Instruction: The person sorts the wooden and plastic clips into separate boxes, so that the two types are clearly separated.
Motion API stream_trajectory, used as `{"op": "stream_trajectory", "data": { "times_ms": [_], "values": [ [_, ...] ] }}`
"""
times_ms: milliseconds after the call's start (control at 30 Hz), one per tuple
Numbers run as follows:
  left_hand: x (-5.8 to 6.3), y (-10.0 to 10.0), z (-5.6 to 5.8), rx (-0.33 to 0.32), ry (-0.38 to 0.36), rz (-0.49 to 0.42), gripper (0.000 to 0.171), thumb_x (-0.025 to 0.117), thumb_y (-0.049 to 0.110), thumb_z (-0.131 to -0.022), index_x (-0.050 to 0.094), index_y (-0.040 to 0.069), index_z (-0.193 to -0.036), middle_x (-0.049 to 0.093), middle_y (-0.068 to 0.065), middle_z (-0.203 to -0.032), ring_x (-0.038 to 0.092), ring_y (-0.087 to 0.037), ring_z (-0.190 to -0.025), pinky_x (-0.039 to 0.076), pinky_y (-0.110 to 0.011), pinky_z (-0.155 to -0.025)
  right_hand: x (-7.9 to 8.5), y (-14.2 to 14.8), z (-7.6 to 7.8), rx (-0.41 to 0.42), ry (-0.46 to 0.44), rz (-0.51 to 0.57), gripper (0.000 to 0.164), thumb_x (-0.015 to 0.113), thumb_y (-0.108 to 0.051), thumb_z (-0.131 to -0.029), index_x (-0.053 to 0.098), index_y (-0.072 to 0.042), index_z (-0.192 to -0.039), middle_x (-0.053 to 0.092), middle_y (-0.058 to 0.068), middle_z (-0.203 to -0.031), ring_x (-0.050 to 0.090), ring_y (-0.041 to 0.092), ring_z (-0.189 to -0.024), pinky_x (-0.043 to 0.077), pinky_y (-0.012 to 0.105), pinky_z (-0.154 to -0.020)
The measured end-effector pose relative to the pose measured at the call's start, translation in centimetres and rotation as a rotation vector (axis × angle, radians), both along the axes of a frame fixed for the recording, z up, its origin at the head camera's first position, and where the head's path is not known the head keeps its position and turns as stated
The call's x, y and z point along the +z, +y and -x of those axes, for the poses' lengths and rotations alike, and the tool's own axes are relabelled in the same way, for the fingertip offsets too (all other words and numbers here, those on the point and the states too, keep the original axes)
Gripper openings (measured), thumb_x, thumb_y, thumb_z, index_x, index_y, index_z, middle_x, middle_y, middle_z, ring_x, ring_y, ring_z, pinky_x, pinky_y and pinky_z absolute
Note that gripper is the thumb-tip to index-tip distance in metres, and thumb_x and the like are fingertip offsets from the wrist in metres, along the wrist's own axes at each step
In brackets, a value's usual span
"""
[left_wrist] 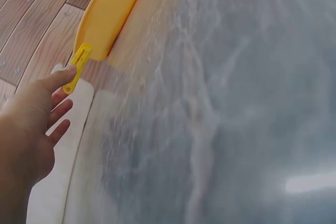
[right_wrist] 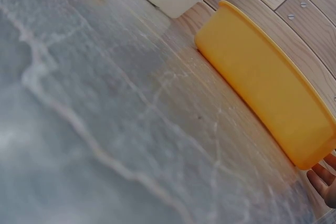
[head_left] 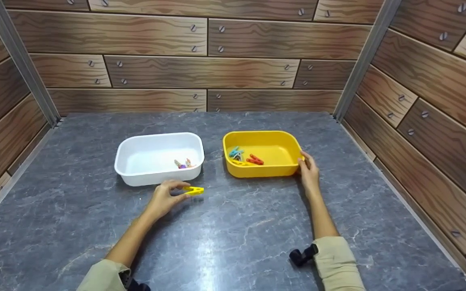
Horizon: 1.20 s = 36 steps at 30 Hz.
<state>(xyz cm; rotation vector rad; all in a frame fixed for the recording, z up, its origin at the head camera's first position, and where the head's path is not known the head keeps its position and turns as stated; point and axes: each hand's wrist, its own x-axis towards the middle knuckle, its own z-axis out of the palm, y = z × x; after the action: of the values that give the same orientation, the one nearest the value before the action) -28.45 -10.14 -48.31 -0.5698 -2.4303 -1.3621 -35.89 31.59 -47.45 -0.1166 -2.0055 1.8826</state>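
Note:
My left hand (head_left: 164,199) pinches a yellow clothespin (head_left: 194,190) between thumb and fingertips, just in front of the white bin. In the left wrist view the clothespin (left_wrist: 77,69) stands out past the thumb, while the lower fingers stay loosely spread. At the right end of the yellow bin (head_left: 263,171), my right hand (head_left: 310,173) holds the rim near the front corner. Blue clothespins (head_left: 236,152), red clothespins (head_left: 255,159) and a yellow clothespin (head_left: 241,163) lie in that bin's left half. The right wrist view catches only some fingers (right_wrist: 317,182) beside the bin's end.
Inside the white bin (head_left: 136,178), small purple and orange pieces (head_left: 184,164) lie toward the right front. Both bins stand side by side on a grey marbled table (head_left: 241,230), with a gap between them. Wood-patterned walls (head_left: 156,72) enclose the back and sides.

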Motion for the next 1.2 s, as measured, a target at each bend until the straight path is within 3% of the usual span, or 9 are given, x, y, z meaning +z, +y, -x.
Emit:
{"op": "stream_trajectory", "data": {
  "times_ms": [400, 700, 867, 1200],
  "values": [
    [1.5, 2.7, 1.0, -0.089, 0.063, 0.017, 0.027, 0.076, 0.004, -0.072, 0.069, -0.001, -0.098, 0.066, -0.01, -0.093, 0.059, -0.027, -0.089, 0.045, -0.04, -0.082, -0.1, 0.1, 0.0, -0.016, -0.015, -0.025, 0.037, 0.047, -0.011, -0.096, 0.045, 0.002, -0.131, 0.043, 0.016, -0.135, 0.047, 0.019, -0.107, 0.044, 0.02, -0.075],
    [3.3, 5.0, 2.5, -0.135, 0.062, 0.065, 0.026, 0.076, 0.005, -0.073, 0.069, 0.001, -0.098, 0.064, -0.007, -0.094, 0.057, -0.028, -0.088, 0.043, -0.041, -0.084, 0.4, -0.1, -0.4, -0.001, -0.022, -0.002, 0.038, 0.047, -0.009, -0.096, 0.044, 0.005, -0.131, 0.042, 0.019, -0.136, 0.047, 0.017, -0.106, 0.044, 0.033, -0.085],
    [4.1, 6.1, 3.1, -0.133, 0.058, 0.104, 0.026, 0.076, 0.009, -0.075, 0.069, 0.003, -0.099, 0.064, -0.006, -0.095, 0.056, -0.025, -0.089, 0.045, -0.042, -0.078, -0.1, 0.0, -0.1, -0.003, -0.009, -0.009, 0.038, 0.046, -0.01, -0.096, 0.044, 0.003, -0.131, 0.041, 0.017, -0.136, 0.045, 0.022, -0.112, 0.044, 0.03, -0.085],
    [5.8, 7.9, 4.4, -0.132, 0.041, 0.163, 0.026, 0.074, 0.013, -0.077, 0.069, 0.006, -0.102, 0.064, -0.003, -0.099, 0.055, -0.02, -0.093, 0.043, -0.037, -0.084, 0.1, 0.0, -0.2, -0.006, 0.008, -0.012, 0.038, 0.047, -0.011, -0.096, 0.044, 0.002, -0.131, 0.043, 0.019, -0.134, 0.048, 0.03, -0.11, 0.045, 0.021, -0.074]
  ]
}}
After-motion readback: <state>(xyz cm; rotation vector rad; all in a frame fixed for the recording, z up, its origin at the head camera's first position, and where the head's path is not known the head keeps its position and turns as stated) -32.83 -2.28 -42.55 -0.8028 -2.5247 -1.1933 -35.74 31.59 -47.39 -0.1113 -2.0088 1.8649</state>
